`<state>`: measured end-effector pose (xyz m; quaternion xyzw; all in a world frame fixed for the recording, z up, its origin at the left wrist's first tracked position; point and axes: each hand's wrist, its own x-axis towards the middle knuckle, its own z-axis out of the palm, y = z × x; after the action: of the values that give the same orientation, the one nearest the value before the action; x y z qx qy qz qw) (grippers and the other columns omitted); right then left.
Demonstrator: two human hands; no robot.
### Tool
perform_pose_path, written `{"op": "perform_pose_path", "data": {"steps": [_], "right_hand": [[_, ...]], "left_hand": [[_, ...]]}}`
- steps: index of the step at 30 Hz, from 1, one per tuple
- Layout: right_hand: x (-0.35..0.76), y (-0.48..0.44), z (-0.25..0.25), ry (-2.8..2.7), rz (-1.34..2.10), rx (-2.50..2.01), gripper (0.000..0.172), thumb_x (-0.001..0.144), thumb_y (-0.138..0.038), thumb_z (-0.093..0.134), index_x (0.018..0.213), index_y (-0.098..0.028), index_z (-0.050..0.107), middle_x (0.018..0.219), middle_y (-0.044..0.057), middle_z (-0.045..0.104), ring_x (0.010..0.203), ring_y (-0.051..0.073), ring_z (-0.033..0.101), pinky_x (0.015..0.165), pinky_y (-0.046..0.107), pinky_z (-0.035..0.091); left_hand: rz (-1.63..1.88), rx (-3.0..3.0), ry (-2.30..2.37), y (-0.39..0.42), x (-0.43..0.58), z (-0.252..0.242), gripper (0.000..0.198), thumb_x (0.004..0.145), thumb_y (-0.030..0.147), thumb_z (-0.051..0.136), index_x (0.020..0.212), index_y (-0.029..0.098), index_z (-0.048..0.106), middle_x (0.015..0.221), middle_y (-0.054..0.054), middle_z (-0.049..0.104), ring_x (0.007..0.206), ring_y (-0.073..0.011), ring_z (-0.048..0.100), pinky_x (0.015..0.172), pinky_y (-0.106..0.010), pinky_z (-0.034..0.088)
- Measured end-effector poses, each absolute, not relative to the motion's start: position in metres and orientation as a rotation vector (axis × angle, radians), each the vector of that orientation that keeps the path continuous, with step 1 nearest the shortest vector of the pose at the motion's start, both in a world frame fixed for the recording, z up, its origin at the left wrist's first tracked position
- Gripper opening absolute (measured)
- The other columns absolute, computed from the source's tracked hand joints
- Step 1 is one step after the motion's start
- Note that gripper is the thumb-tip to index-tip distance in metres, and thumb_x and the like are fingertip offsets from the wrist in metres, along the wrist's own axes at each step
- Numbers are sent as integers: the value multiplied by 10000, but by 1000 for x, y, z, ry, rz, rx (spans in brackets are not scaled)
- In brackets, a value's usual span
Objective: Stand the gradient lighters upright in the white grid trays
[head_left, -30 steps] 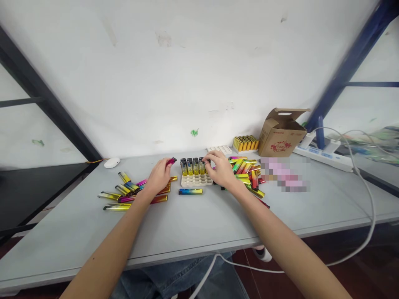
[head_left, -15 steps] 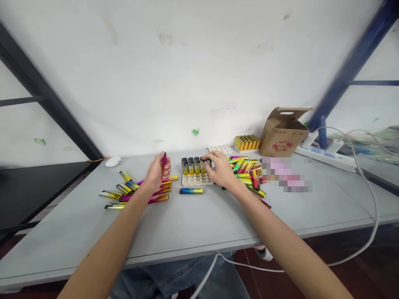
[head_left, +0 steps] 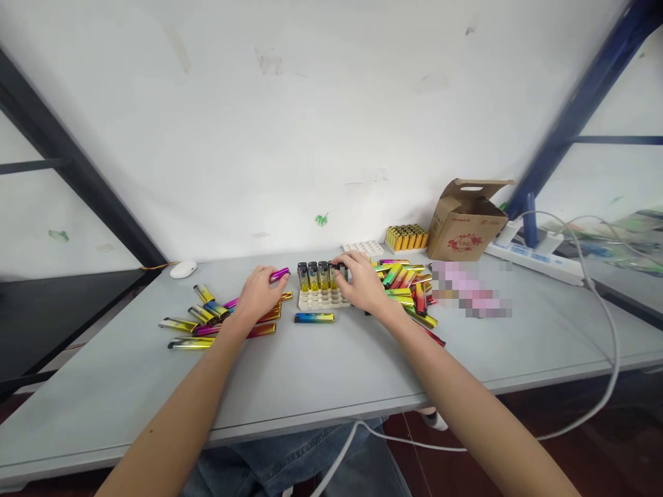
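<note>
My left hand (head_left: 259,293) is closed around a magenta lighter (head_left: 280,275), which lies nearly level, left of a white tray with holes (head_left: 318,299). Yellow lighters with black tops (head_left: 313,277) stand upright in the tray's back rows, while its front holes show bare. At the right end of those rows my right hand (head_left: 362,281) pinches a lighter by its black top (head_left: 339,267); the hand hides most of it. A blue and yellow lighter (head_left: 314,318) lies flat in front of the tray.
Loose shiny lighters (head_left: 207,314) lie to the left, and another pile (head_left: 409,286) lies right of my right hand. Behind stand a second white tray (head_left: 362,247), a block of orange-yellow lighters (head_left: 408,238), an open cardboard box (head_left: 466,231) and a power strip (head_left: 539,262).
My left hand has turned over, tipping the magenta lighter from upright to nearly level and moving it toward the tray. My right hand stays at the tray's right end.
</note>
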<state>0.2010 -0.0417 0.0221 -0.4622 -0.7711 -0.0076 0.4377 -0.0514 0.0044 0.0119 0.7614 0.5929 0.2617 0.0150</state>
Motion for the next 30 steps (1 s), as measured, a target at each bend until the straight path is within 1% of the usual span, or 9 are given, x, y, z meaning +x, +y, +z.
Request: {"op": "perform_pose_path", "data": {"steps": [2, 6, 12, 17, 20, 22, 24, 27, 30], "right_hand": [[201, -42, 22, -1921, -12, -1153, 220, 880, -186, 497, 1060, -189, 622, 1070, 92, 624, 1065, 250, 538, 959, 400, 437], [201, -42, 22, -1933, -12, -1159, 221, 877, -188, 501, 1062, -182, 622, 1083, 100, 617, 1077, 254, 530, 970, 407, 432], [201, -42, 22, -1937, -8, -1159, 230, 880, -193, 497, 1076, -196, 617, 1097, 99, 607, 1086, 258, 530, 967, 417, 438], [201, -43, 22, -1938, -17, -1159, 233, 888, -203, 493, 1080, -185, 622, 1100, 108, 607, 1093, 266, 526, 972, 423, 437], [200, -42, 21, -1942, -20, -1164, 240, 889, -210, 491, 1086, -172, 624, 1106, 115, 604, 1096, 266, 521, 972, 422, 438], [200, -42, 21, -1945, -22, -1165, 243, 890, -210, 488, 1088, -168, 623, 1106, 114, 603, 1094, 263, 522, 974, 418, 437], [200, -42, 20, -1946, -25, -1165, 244, 889, -210, 489, 1089, -170, 622, 1109, 113, 604, 1097, 261, 523, 977, 416, 436], [202, -41, 21, -1948, -17, -1156, 243, 885, -216, 495, 1095, -189, 616, 1119, 107, 605, 1111, 259, 527, 981, 416, 433], [210, -39, 25, -1921, 24, -1140, 250, 884, -223, 492, 1101, -199, 613, 1128, 97, 607, 1103, 243, 549, 979, 397, 440]], "left_hand": [[826, 2323, 1857, 6, -52, 9, 274, 881, 466, 480, 877, 207, 570, 913, -79, 615, 909, -256, 590, 828, -371, 455], [838, 2339, 1760, 7, -54, 6, 278, 862, 451, 523, 985, 205, 560, 1017, -94, 619, 959, -257, 588, 834, -366, 460], [733, 2440, 1592, 7, -57, 4, 302, 873, 452, 508, 1015, 217, 634, 1004, -99, 653, 970, -276, 585, 884, -398, 449], [691, 2497, 1602, 6, -56, 4, 324, 881, 449, 498, 1022, 228, 688, 1024, -113, 660, 968, -293, 580, 913, -432, 433], [654, 2508, 1644, 5, -54, 6, 326, 887, 445, 487, 1020, 231, 694, 1072, -122, 656, 1016, -314, 573, 938, -463, 421], [707, 2485, 1644, 4, -54, 8, 329, 879, 459, 504, 1034, 227, 678, 1109, -122, 648, 1054, -316, 565, 950, -463, 423], [774, 2469, 1613, 3, -56, 12, 302, 860, 476, 535, 961, 226, 673, 1121, -113, 642, 1074, -307, 563, 962, -449, 428], [743, 2493, 1554, 1, -60, 18, 273, 814, 492, 588, 767, 234, 666, 1146, -96, 634, 1120, -307, 550, 1011, -450, 404], [633, 2517, 1523, 1, -65, 20, 300, 760, 541, 636, 741, 245, 680, 1193, -96, 618, 1161, -327, 528, 1037, -473, 384]]}}
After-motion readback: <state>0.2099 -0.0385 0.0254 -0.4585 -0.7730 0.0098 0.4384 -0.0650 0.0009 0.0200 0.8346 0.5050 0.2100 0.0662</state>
